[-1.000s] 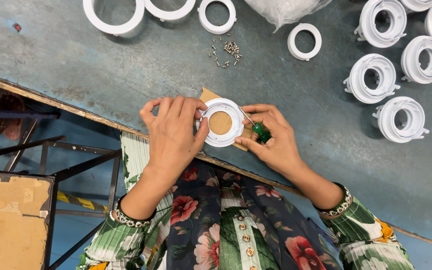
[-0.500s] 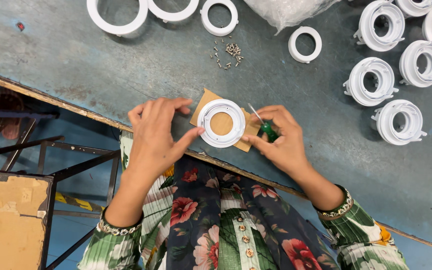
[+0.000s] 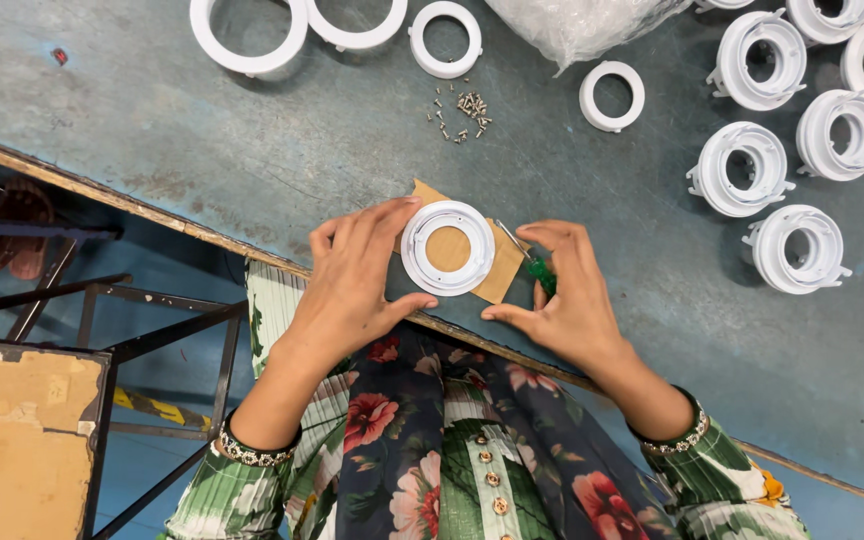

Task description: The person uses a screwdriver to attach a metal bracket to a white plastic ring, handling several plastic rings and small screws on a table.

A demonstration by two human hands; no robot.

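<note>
Hands sit at the near edge of the worktable [image 3: 252, 170]. The left hand [image 3: 357, 285] curls loosely round a white ring [image 3: 448, 248] to keep it from sliding on its brown card [image 3: 500, 270]. The right hand [image 3: 572, 300] pinches a small green screwdriver [image 3: 540, 272] just beside the ring. Further off lie tiny screws [image 3: 462, 110], handy to grab. More white housings [image 3: 797, 250] wait by the far right edge.
</note>
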